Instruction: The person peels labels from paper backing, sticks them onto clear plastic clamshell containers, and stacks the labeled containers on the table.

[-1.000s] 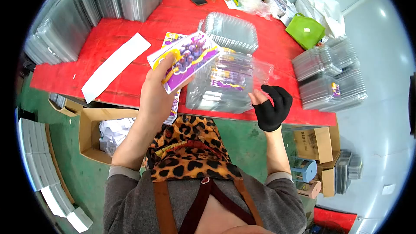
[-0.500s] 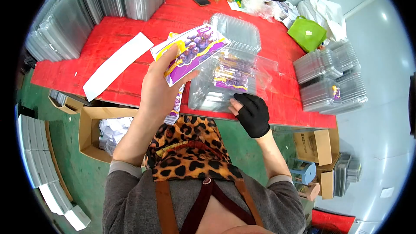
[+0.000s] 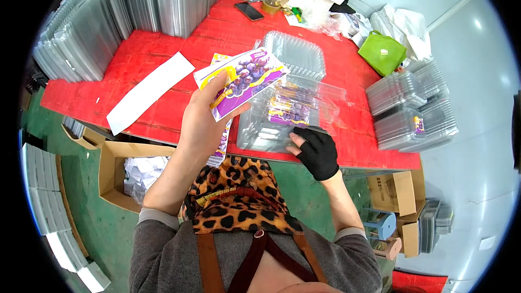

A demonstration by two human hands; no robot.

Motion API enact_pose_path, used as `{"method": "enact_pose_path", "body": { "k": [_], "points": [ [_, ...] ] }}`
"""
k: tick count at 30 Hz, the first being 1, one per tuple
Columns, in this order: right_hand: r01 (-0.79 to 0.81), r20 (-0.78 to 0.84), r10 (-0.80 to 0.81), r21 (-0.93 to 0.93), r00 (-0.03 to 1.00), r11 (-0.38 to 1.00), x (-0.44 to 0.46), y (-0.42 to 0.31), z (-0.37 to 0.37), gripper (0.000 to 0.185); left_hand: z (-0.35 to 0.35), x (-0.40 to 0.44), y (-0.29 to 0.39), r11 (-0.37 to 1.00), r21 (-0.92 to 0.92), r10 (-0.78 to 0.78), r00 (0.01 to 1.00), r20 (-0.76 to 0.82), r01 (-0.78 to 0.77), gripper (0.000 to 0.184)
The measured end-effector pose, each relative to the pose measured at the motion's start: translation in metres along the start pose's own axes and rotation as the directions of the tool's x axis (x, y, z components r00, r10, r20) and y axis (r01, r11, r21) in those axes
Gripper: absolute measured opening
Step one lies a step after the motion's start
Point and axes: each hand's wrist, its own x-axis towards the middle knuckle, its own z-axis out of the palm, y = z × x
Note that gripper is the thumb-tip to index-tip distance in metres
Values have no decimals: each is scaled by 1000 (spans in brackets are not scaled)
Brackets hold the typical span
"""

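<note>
My left hand [image 3: 202, 113] is closed around a sheaf of grape-printed labels [image 3: 248, 80], purple and yellow, thumb on top. It is raised over the table's front half. More labels lie beneath that hand, partly covered. To the right, an open clear plastic clamshell box [image 3: 254, 131] rests on the table with a grape label [image 3: 291, 109] on it. My right hand [image 3: 317, 152], in a black fingerless glove, grips the box's near right edge; its thumb and a fingertip show, the other fingers are partly hidden.
Behind the clamshell stands a stack of clear boxes [image 3: 296, 51]. Tall stacks [image 3: 81, 38] fill the back left; more stacks [image 3: 415, 97] are at right, near a green bag [image 3: 382, 53]. A white paper strip [image 3: 149, 93] lies left. A phone [image 3: 249, 11] lies at the back.
The view has shifted slightly, so the table sits a little lower. Both hands keep nearly the same places and holds on the labels and the clamshell box.
</note>
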Motion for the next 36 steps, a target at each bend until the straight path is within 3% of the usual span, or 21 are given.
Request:
{"method": "enact_pose_path", "body": {
  "k": [3,5,7,9,11,13,17,20,21,22,23,25,26,27,29,30,31,32,35,36],
  "points": [
    [-14,14,14,-3,1000,1000,2,1,-3,35,-3,1,-2,998,-69,4,1000,22,-3,58],
    [-5,2,5,-4,1000,1000,5,3,-6,35,-1,1,-2,985,171,33,999,12,-35,58],
    [19,-27,-19,-13,999,1000,5,5,-7,35,5,0,3,757,649,98,995,11,-82,58],
    [54,-74,-56,-32,996,998,3,8,-7,33,1,2,0,975,221,28,999,-22,-22,57],
    [69,-129,-80,-85,988,994,-2,9,-11,31,1,1,0,975,219,27,999,-20,-22,57],
    [70,-169,-96,-158,981,985,-5,10,-14,30,6,-2,5,758,646,90,996,27,-86,57],
    [72,-235,-135,-259,963,963,6,12,-19,31,1,-6,0,870,492,52,998,-28,-31,53],
    [84,-230,-142,-241,963,967,6,15,-20,32,-17,-12,-12,702,708,5,993,-122,84,42],
    [80,-245,-140,-239,959,968,6,16,-19,33,-19,-16,-16,892,428,-69,978,-196,148,41],
    [76,-259,-138,-236,956,969,6,17,-18,34,-10,-17,-15,977,97,-162,957,-240,189,40],
    [83,-253,-141,-228,957,970,7,17,-18,33,-2,-19,-17,948,-247,-263,931,-251,201,40],
    [95,-238,-145,-208,960,973,8,16,-17,33,3,-27,-31,988,-12,-153,958,-243,155,45],
    [115,-223,-155,-183,962,976,9,16,-18,32,-4,-32,-38,832,555,79,985,-156,21,44],
    [135,-208,-167,-159,964,978,10,16,-19,31,-10,-36,-43,376,917,222,974,49,-132,43],
    [139,-213,-159,-104,964,985,13,13,-22,30,5,-33,-37,722,688,196,975,-99,-75,41],
    [125,-232,-139,-72,963,990,16,8,-25,31,4,-29,-37,950,311,43,988,-146,5,39],
    [111,-251,-118,-40,961,993,19,3,-28,31,3,-25,-36,988,-127,-112,976,-189,89,37],
    [74,-269,-72,-4,960,997,22,-3,-34,36,8,-26,-38,996,-51,-82,981,-176,74,34],
    [54,-408,-114,-155,906,986,47,-13,-49,38,18,-33,-35,989,127,-72,996,-55,78,23],
    [137,-315,-217,-256,924,957,60,-16,-65,40,19,-32,-33,978,190,-85,996,-5,85,23]
  ]
}}
